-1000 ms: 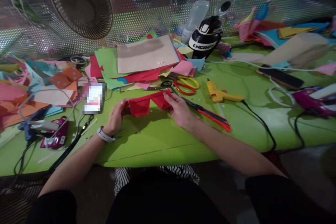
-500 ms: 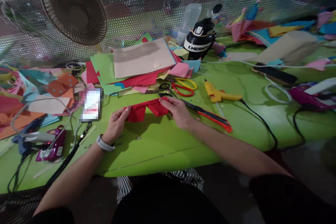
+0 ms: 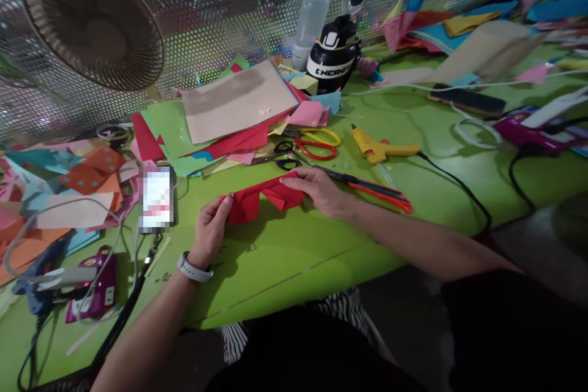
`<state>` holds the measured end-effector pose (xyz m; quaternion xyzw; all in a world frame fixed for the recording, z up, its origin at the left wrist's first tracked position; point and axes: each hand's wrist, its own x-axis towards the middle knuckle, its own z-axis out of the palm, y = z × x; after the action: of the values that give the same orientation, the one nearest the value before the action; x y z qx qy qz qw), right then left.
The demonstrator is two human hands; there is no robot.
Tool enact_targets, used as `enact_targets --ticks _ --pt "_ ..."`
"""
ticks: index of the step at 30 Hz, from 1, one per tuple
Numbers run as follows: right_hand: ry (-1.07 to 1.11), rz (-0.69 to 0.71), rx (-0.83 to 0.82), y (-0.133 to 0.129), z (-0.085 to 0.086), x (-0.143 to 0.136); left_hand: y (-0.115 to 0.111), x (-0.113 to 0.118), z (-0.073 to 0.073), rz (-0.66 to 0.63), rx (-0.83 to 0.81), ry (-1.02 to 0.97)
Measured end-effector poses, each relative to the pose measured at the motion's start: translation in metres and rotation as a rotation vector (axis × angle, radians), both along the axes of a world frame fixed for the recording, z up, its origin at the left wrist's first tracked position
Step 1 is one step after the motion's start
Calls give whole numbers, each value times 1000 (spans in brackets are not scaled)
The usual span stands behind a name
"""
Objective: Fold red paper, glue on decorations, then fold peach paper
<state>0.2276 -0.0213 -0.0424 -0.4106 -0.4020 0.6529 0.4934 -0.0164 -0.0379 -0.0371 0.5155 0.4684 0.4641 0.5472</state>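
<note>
A folded red paper piece (image 3: 245, 204) is stretched between my two hands above the green table (image 3: 285, 269), with pointed flaps hanging from its lower edge. My left hand (image 3: 210, 226), with a pale watch strap at the wrist, pinches its left end between thumb and fingers. At the right end my right hand (image 3: 319, 191) pinches the paper, thumb on top. Just behind the right hand lie scissors with red handles (image 3: 316, 148) and a cutter with orange edges (image 3: 379, 191). A yellow glue gun (image 3: 383, 147) rests further right.
Stacked coloured sheets (image 3: 239, 101) lie behind the hands, near a black bottle (image 3: 333, 58). At the left are a phone (image 3: 156, 199), paper scraps (image 3: 87, 171), a blue glue gun (image 3: 39, 278) and loose cables. A fan (image 3: 92, 21) stands at the back left.
The view has turned and tilted slightly, so the surroundings appear shifted left. Both hands still hold the red paper, which now slants a little more, its right end higher.
</note>
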Motion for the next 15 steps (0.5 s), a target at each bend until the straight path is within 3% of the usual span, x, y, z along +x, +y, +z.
enact_targets --ticks 15 --pt "-59 65 -69 -4 3 -1 -3 1 4 -30 -39 41"
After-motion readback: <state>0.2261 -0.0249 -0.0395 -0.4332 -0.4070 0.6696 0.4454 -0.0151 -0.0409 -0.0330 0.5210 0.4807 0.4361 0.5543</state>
